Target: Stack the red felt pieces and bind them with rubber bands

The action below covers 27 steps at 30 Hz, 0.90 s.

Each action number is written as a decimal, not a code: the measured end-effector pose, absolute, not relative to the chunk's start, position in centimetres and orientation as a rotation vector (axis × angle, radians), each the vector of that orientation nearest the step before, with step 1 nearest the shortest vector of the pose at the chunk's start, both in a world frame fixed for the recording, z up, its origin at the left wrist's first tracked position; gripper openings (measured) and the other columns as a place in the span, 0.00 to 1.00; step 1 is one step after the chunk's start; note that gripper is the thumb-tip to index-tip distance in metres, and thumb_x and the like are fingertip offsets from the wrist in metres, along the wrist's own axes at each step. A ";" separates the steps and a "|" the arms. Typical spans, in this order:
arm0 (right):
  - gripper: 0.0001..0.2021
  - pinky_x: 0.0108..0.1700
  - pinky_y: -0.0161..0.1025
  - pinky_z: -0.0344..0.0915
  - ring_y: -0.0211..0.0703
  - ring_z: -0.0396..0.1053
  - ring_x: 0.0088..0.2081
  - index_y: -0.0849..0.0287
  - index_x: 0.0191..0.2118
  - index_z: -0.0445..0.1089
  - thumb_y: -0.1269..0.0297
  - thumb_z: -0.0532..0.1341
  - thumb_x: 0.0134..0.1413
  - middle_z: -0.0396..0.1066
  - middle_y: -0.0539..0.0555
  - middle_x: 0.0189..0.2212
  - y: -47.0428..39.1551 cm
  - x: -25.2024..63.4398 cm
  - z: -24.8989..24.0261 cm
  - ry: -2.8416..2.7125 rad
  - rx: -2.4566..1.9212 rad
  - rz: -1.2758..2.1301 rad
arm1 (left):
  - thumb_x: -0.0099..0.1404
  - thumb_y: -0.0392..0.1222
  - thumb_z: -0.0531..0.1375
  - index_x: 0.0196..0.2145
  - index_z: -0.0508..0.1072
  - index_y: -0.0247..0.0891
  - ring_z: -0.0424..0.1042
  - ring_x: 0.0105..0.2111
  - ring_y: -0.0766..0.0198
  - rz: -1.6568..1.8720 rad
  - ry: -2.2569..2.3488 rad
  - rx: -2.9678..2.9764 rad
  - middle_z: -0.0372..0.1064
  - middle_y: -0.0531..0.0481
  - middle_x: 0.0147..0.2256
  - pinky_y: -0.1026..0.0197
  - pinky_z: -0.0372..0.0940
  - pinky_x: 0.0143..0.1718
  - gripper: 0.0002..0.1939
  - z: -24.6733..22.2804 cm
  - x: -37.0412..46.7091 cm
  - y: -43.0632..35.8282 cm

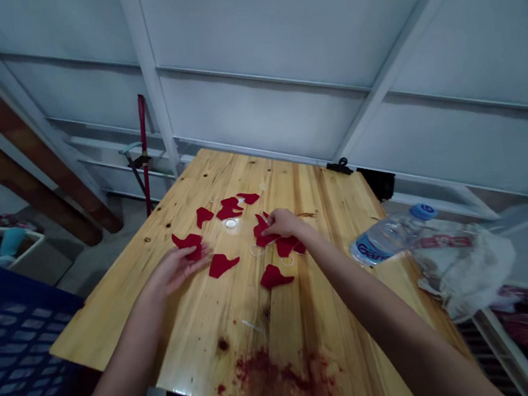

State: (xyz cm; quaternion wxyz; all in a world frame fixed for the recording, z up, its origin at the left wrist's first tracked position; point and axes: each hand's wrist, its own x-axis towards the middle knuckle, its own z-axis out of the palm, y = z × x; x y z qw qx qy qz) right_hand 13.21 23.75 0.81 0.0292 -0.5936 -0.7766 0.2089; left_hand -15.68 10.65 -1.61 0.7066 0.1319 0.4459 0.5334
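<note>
My left hand (179, 265) pinches a small red felt-like cutout (188, 244) between thumb and fingers over the left side of the wooden table. My right hand (283, 223) is closed at another red cutout (262, 233), its fingertips on the piece. Partly behind my right wrist lies one more red cutout (287, 246), with thin white loops of string (287, 261) beside it. Nearer me are two loose pieces, a left cutout (222, 265) and a right cutout (274, 277). Several more cutouts (228, 207) lie farther back, near a small round white item (231, 223).
A water bottle (374, 242) lies on its side at the right edge of the table (175, 330), near a white plastic bag (466, 260). Red stains or fluff (281, 380) mark the front. A blue plastic basket (10, 361) stands left. Behind is a white panelled wall (258, 93).
</note>
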 end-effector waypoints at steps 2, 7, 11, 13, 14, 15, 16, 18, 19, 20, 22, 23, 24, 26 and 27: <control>0.10 0.25 0.34 0.54 0.38 0.65 0.20 0.62 0.20 0.71 0.65 0.69 0.43 0.67 0.49 0.15 23.7 14.2 1.7 -2.441 -1.911 0.666 | 0.59 0.26 0.59 0.36 0.76 0.28 0.80 0.37 0.53 1.200 1.012 0.317 0.79 0.35 0.37 0.55 0.77 0.41 0.08 -1.6 -16.2 11.2; 0.05 0.33 0.36 0.60 0.47 0.73 0.33 0.64 0.27 0.75 0.67 0.65 0.50 0.75 0.60 0.27 24.3 11.6 3.3 -2.450 -1.919 0.442 | 0.67 0.30 0.51 0.37 0.74 0.27 0.79 0.32 0.58 1.250 1.132 0.330 0.78 0.37 0.33 0.60 0.76 0.34 0.12 -1.3 -17.2 12.0; 0.16 0.42 0.37 0.63 0.48 0.72 0.43 0.61 0.37 0.76 0.52 0.61 0.57 0.76 0.60 0.39 24.7 3.6 2.4 -2.488 -1.658 0.367 | 0.65 0.29 0.52 0.37 0.74 0.27 0.79 0.30 0.60 1.318 1.197 0.361 0.78 0.39 0.31 0.62 0.75 0.31 0.11 -1.7 -17.6 12.4; 0.20 0.47 0.41 0.63 0.54 0.69 0.48 0.63 0.40 0.76 0.48 0.63 0.54 0.74 0.64 0.43 24.7 -0.3 1.4 -2.469 -1.605 0.346 | 0.64 0.29 0.53 0.37 0.74 0.28 0.79 0.30 0.60 1.356 1.224 0.380 0.78 0.39 0.31 0.61 0.75 0.31 0.09 -2.0 -17.8 12.5; 0.22 0.50 0.44 0.63 0.57 0.67 0.51 0.65 0.41 0.76 0.48 0.64 0.53 0.73 0.67 0.45 24.8 -1.9 0.9 -2.450 -1.598 0.337 | 0.64 0.29 0.54 0.37 0.74 0.28 0.79 0.29 0.60 1.379 1.244 0.387 0.78 0.40 0.31 0.61 0.75 0.30 0.09 -2.1 -17.9 12.5; 0.23 0.52 0.47 0.62 0.60 0.65 0.54 0.66 0.42 0.75 0.48 0.65 0.52 0.71 0.69 0.48 24.8 -3.1 0.4 -2.432 -1.592 0.340 | 0.63 0.30 0.54 0.37 0.73 0.29 0.78 0.29 0.60 1.402 1.264 0.391 0.78 0.40 0.30 0.61 0.75 0.30 0.08 -2.2 -18.1 12.6; 0.23 0.52 0.49 0.62 0.61 0.63 0.55 0.66 0.44 0.75 0.50 0.66 0.50 0.70 0.70 0.49 24.9 -4.0 0.0 -2.423 -1.580 0.358 | 0.63 0.30 0.55 0.37 0.73 0.29 0.78 0.29 0.60 1.423 1.284 0.394 0.78 0.41 0.30 0.60 0.75 0.30 0.08 -2.3 -18.2 12.6; 0.23 0.51 0.49 0.64 0.60 0.65 0.53 0.64 0.46 0.75 0.54 0.69 0.46 0.70 0.67 0.49 24.9 -4.7 -0.7 -2.449 -1.509 0.443 | 0.62 0.31 0.55 0.36 0.73 0.30 0.78 0.29 0.60 1.457 1.319 0.392 0.77 0.42 0.30 0.59 0.75 0.30 0.07 -2.4 -18.7 12.6; 0.23 0.49 0.47 0.65 0.57 0.67 0.51 0.61 0.47 0.74 0.58 0.71 0.44 0.72 0.64 0.48 24.9 -4.7 -0.9 -2.482 -1.446 0.503 | 0.61 0.31 0.56 0.36 0.72 0.31 0.78 0.28 0.61 1.474 1.338 0.388 0.77 0.43 0.30 0.59 0.75 0.30 0.07 -2.5 -18.8 12.6; 0.23 0.48 0.44 0.66 0.53 0.69 0.48 0.58 0.48 0.75 0.62 0.71 0.42 0.74 0.59 0.47 24.9 -4.5 -1.0 -2.521 -1.371 0.565 | 0.61 0.31 0.57 0.36 0.72 0.32 0.77 0.27 0.62 1.493 1.359 0.382 0.77 0.45 0.29 0.60 0.75 0.29 0.06 -2.6 -19.0 12.6; 0.24 0.47 0.38 0.66 0.45 0.71 0.45 0.52 0.47 0.75 0.71 0.70 0.38 0.76 0.51 0.45 25.0 -3.7 -0.9 -2.578 -1.236 0.664 | 0.60 0.32 0.58 0.37 0.70 0.34 0.76 0.24 0.63 1.537 1.404 0.377 0.75 0.48 0.28 0.61 0.75 0.27 0.07 -2.8 -19.2 12.6; 0.24 0.46 0.35 0.66 0.43 0.72 0.44 0.50 0.46 0.76 0.74 0.69 0.38 0.76 0.49 0.44 25.1 -3.2 -0.7 -2.584 -1.203 0.693 | 0.60 0.32 0.58 0.38 0.70 0.35 0.76 0.23 0.64 1.557 1.423 0.380 0.75 0.49 0.29 0.62 0.74 0.25 0.07 -2.9 -19.2 12.5; 0.24 0.46 0.34 0.65 0.42 0.72 0.44 0.49 0.46 0.76 0.75 0.68 0.38 0.76 0.48 0.44 25.4 -2.5 -0.5 -2.570 -1.205 0.702 | 0.60 0.32 0.58 0.38 0.70 0.35 0.75 0.23 0.64 1.572 1.436 0.388 0.75 0.50 0.29 0.62 0.74 0.24 0.08 -3.0 -19.2 12.4; 0.20 0.46 0.35 0.65 0.43 0.73 0.44 0.53 0.47 0.76 0.72 0.66 0.45 0.76 0.51 0.44 26.4 -1.1 0.0 -2.478 -1.311 0.663 | 0.59 0.33 0.59 0.38 0.70 0.36 0.76 0.23 0.63 1.577 1.444 0.416 0.75 0.49 0.30 0.62 0.73 0.23 0.08 -3.0 -19.2 12.2; 0.16 0.45 0.36 0.65 0.45 0.73 0.43 0.56 0.47 0.76 0.68 0.64 0.49 0.77 0.55 0.43 27.1 -0.3 0.2 -2.409 -1.401 0.623 | 0.58 0.33 0.60 0.37 0.70 0.36 0.76 0.23 0.63 1.572 1.443 0.432 0.75 0.49 0.30 0.63 0.72 0.22 0.08 -2.9 -19.1 12.1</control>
